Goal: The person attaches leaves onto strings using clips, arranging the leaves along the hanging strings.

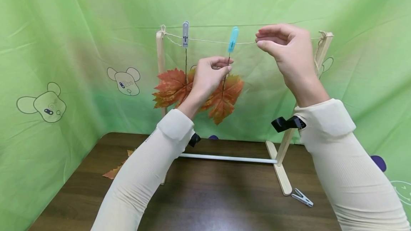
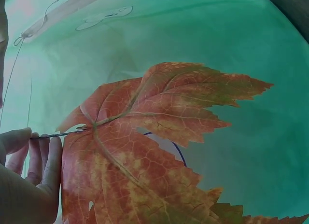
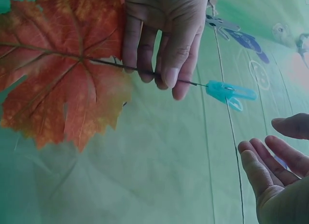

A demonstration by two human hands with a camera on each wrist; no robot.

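Observation:
My left hand [image 1: 210, 72] pinches the dark stem [image 3: 145, 72] of an orange-red maple leaf [image 2: 140, 137] between thumb and fingers. Above that hand, a turquoise clothespin [image 1: 233, 39] grips the string [image 1: 208, 41] and the top of the stem. To the right of the clothespin is my right hand [image 1: 285, 51], its thumb and fingers apart with nothing between them, fingertips close by the string. A second maple leaf [image 1: 173, 86] hangs on the left from a grey clothespin [image 1: 185, 34], partly behind my left hand.
The string runs between two wooden posts [image 1: 285, 145], joined low down by a white rod [image 1: 228, 158]. On the brown table [image 1: 205, 199] lie a light grey clothespin [image 1: 302, 198] by the right foot and another leaf [image 1: 112, 172], half hidden by my left sleeve. A green curtain [image 1: 80, 45] hangs behind.

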